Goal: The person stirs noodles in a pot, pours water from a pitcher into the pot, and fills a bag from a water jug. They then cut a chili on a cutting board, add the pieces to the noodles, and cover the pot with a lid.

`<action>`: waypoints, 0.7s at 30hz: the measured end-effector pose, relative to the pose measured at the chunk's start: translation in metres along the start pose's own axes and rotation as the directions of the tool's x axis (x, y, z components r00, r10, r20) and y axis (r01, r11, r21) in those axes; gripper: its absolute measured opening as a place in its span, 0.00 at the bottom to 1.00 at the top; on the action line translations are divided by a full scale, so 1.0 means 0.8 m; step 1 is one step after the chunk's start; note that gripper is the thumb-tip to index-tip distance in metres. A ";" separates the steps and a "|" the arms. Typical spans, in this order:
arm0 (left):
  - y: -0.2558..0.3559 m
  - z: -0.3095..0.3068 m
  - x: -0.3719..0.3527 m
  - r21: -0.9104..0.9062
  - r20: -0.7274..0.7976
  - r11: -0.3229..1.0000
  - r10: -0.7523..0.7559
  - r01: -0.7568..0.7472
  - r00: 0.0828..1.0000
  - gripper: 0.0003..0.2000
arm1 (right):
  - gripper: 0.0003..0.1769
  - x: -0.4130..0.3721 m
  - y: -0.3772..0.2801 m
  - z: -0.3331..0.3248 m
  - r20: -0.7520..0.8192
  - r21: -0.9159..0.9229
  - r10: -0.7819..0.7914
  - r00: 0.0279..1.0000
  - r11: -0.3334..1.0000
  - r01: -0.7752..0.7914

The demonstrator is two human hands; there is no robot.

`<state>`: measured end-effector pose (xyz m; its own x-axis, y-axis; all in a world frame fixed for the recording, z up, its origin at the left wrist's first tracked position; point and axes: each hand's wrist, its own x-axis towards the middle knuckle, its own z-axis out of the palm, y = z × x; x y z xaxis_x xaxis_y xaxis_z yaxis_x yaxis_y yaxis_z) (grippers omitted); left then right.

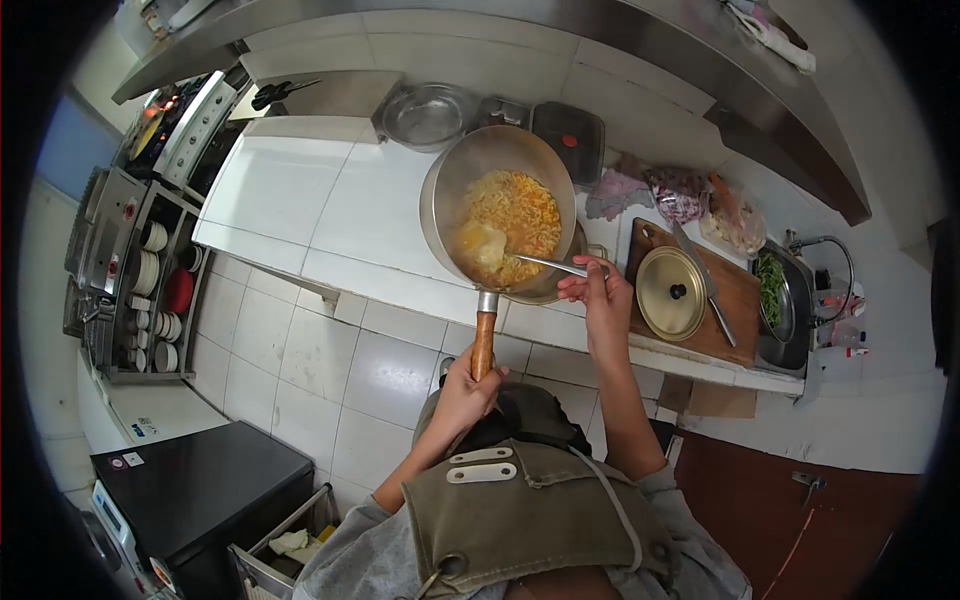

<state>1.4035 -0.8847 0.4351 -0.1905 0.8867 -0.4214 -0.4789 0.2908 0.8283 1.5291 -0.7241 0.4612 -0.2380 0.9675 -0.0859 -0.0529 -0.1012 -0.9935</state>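
Note:
A deep metal pan point(440, 190) holds yellow-orange noodles point(515, 210) in broth, with a pale egg-like piece point(480, 244) at the lower left. My left hand point(468, 395) is wrapped round the pan's wooden handle point(484, 340). Fingers of my right hand point(598, 292) pinch the end of a metal utensil point(545, 263), whose far end reaches into the noodles. Below and right of the pan, another metal pot point(545, 288) shows in part on the counter's edge.
Right of the pan, a wooden board point(740, 300) bears a gold lid point(670, 293) and a knife point(712, 290). Greens point(770, 285) lie by the sink point(797, 300). A glass bowl point(428, 115) stands behind. A dish rack point(150, 290) and stove point(180, 130) are left.

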 end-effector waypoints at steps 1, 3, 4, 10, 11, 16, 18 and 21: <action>-0.001 0.000 0.002 0.009 -0.006 1.000 0.005 -0.005 1.000 0.08 | 0.16 0.001 0.002 -0.001 -0.004 -0.001 0.012 1.000 1.000 -0.012; -0.006 0.001 0.009 0.020 -0.014 0.999 0.028 -0.028 1.000 0.08 | 0.16 0.003 0.007 -0.003 -0.008 -0.003 0.027 1.000 1.000 -0.027; -0.007 0.001 0.012 0.032 -0.022 0.998 0.052 -0.052 0.998 0.08 | 0.16 0.004 0.009 -0.003 -0.008 0.004 0.036 0.999 0.999 -0.036; -0.021 -0.009 0.027 0.057 -0.009 0.996 0.068 -0.068 0.998 0.06 | 0.16 0.007 0.028 -0.003 -0.010 0.081 0.052 0.999 0.995 -0.051; -0.023 -0.010 0.030 0.059 -0.006 0.996 0.066 -0.066 0.998 0.06 | 0.16 0.007 0.030 -0.003 -0.020 0.081 0.058 0.998 0.995 -0.056; -0.037 -0.020 0.043 0.172 -0.046 0.981 0.096 -0.086 0.994 0.08 | 0.16 0.009 0.037 -0.008 -0.032 0.128 0.087 0.996 0.988 -0.082; -0.044 -0.022 0.049 0.277 -0.067 0.951 0.163 -0.139 0.984 0.07 | 0.16 0.010 0.040 -0.010 -0.032 0.139 0.088 0.996 0.987 -0.083; -0.049 -0.021 0.056 0.365 -0.098 0.916 0.214 -0.165 0.972 0.07 | 0.16 0.011 0.041 -0.013 -0.029 0.155 0.091 0.995 0.984 -0.086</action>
<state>1.3989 -0.8623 0.3773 -0.3720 0.8886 -0.2683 -0.0949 0.2511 0.9633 1.5350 -0.7163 0.4268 -0.2132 0.9606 -0.1783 -0.1821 -0.2184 -0.9587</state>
